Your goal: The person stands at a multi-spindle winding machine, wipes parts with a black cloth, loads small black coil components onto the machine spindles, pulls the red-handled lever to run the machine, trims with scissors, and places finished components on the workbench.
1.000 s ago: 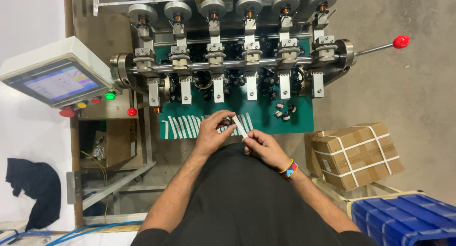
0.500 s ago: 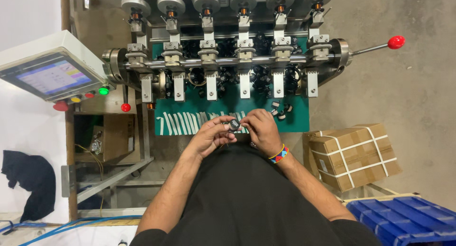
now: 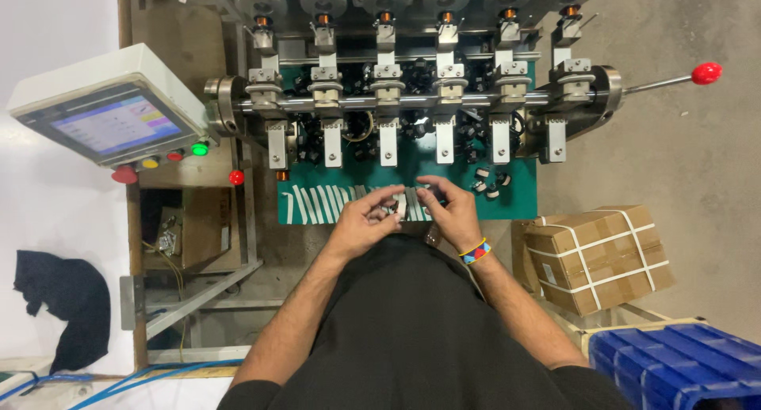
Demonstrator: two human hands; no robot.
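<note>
A small whitish strip piece (image 3: 400,206) is pinched between fingertips of the left hand (image 3: 366,220) & right hand (image 3: 449,212), both closed on it, just above the green work plate (image 3: 519,202). Exact shape of the piece can't be told. More white strips (image 3: 321,203) are laid in a row on the plate, left of the hands. A multicolour wristband (image 3: 475,253) is worn on the right wrist. Behind: winding machine (image 3: 412,101) w/ six spindles, red-knobbed lever (image 3: 704,73). Touch-screen panel (image 3: 111,125) at left; strapped cardboard box (image 3: 602,255) & blue crate (image 3: 682,366) at right.
</note>
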